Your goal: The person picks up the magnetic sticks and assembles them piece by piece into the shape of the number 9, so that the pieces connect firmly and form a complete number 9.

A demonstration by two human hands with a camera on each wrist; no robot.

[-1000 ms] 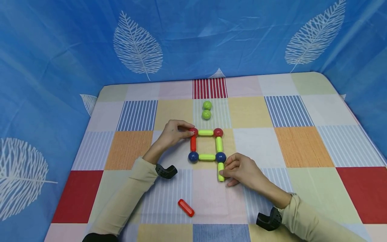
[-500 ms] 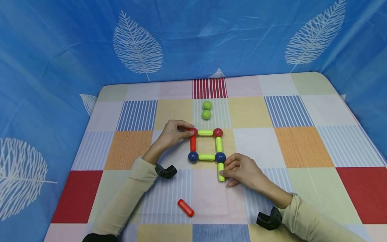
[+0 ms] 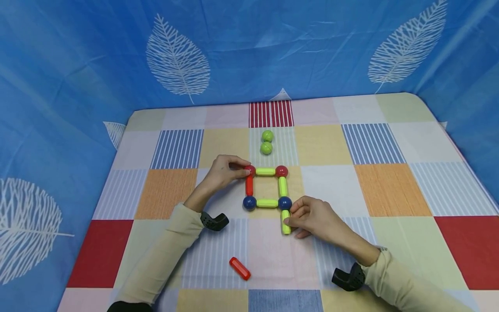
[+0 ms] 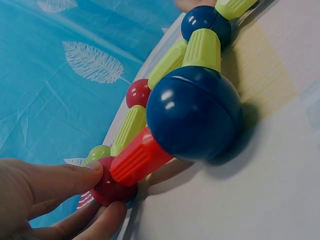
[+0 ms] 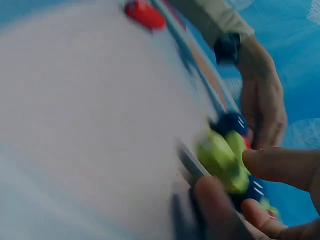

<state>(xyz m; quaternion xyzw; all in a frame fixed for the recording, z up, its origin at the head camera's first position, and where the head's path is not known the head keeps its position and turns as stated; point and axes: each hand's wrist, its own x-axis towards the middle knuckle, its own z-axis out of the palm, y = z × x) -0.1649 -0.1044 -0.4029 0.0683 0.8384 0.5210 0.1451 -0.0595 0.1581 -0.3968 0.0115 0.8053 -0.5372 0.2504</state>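
Observation:
A square of magnetic rods and balls lies on the table. Its far corners are red balls, its near corners blue balls (image 4: 195, 112). Three sides are yellow-green rods; the left side is a red rod (image 3: 249, 185). My left hand (image 3: 225, 171) pinches the far-left red ball (image 4: 112, 182) between thumb and fingers. From the near-right blue ball (image 3: 284, 203) another yellow-green rod (image 3: 286, 226) extends toward me. My right hand (image 3: 317, 219) holds this rod from its right side, thumb and fingers around it in the right wrist view, where it looks blurred.
Two light green balls (image 3: 267, 142) sit together beyond the square. A loose red rod (image 3: 239, 268) lies nearer to me. Patchwork cloth (image 3: 386, 247) covers the table, and a blue curtain (image 3: 273, 47) with white leaves rises behind it.
My right hand and wrist have shifted very slightly to the right. The left hand, the square and the loose pieces stay where they were.

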